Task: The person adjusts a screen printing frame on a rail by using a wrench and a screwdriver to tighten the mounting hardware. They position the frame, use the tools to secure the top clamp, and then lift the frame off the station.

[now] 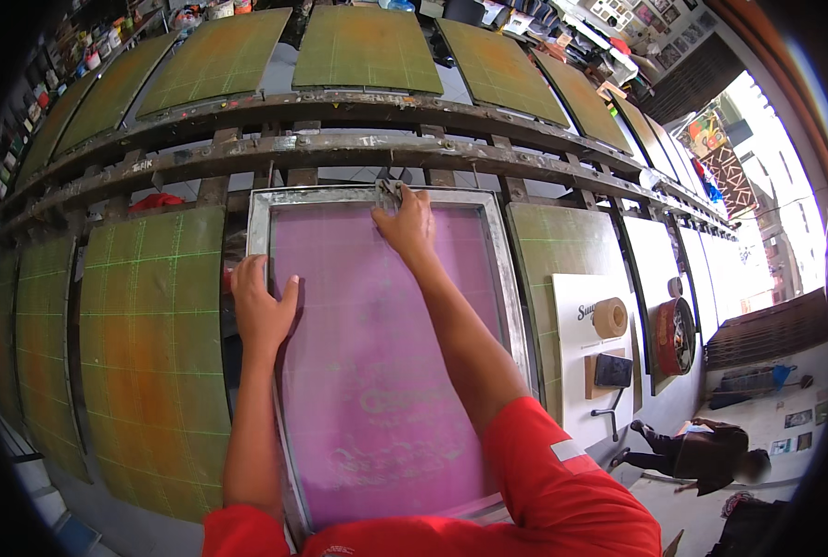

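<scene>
A screen printing frame [514,316] with metal rails and purple mesh [377,316] lies lengthwise before me. Faint lettering and line shapes show in the lower part of the mesh. My left hand [264,302] grips the frame's left rail near its upper end, thumb over the mesh and fingers on the rail. At the middle of the far rail, my right hand [408,223] has its fingers closed around a small grey metal clamp [388,193]. The fingers partly hide the clamp, and my right forearm crosses above the mesh.
Green gridded printing boards [154,343] flank the frame, with more beyond the dark rail [340,148]. On the right, a white board [572,371] bears a tape roll [610,317] and a phone [613,370]; a round tin [674,336] stands farther right. Another person [711,453] is at lower right.
</scene>
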{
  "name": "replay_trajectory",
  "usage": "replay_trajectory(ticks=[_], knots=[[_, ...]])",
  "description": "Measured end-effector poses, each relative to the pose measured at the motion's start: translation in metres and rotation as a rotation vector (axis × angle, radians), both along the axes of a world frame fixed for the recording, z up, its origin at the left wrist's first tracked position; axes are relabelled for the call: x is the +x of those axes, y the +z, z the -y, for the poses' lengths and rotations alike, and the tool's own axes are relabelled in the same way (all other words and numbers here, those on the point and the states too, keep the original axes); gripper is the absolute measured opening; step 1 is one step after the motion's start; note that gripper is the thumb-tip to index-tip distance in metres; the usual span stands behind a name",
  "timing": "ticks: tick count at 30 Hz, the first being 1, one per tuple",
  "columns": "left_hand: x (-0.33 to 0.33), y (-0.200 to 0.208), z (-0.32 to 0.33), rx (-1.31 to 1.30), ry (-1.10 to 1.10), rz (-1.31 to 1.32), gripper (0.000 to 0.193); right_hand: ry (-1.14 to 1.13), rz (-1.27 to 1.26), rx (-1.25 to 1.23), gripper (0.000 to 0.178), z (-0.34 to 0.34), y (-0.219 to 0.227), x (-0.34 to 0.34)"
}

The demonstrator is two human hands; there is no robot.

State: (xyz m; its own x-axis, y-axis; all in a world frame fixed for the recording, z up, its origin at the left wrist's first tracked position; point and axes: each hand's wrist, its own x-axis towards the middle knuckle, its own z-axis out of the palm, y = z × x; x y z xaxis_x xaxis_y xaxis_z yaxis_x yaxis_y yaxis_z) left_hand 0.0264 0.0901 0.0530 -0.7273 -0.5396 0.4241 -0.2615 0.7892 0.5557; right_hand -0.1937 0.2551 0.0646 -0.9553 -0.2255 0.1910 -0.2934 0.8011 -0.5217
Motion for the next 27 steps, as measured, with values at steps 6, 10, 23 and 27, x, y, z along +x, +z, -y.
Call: replay_trajectory(ticks=[6, 10, 23, 27], knots=[[0.002, 0.002, 0.001, -0.006, 0.014, 0.016, 0.052, -0.045, 0.036, 0.069, 0.067, 0.004, 0.009, 0.005], [0.001, 0.002, -0.001, -0.008, 0.008, 0.012, 0.053, -0.133, -0.014, 0.133, 0.061, -0.024, 0.007, -0.011], [-0.001, 0.004, -0.001, 0.030, 0.003, 0.011, 0.053, -0.182, -0.035, 0.062, 0.063, -0.031, 0.004, -0.014], [-0.001, 0.003, -0.002, 0.008, 0.015, 0.013, 0.054, -0.150, 0.008, 0.026, 0.058, 0.007, 0.008, 0.005]])
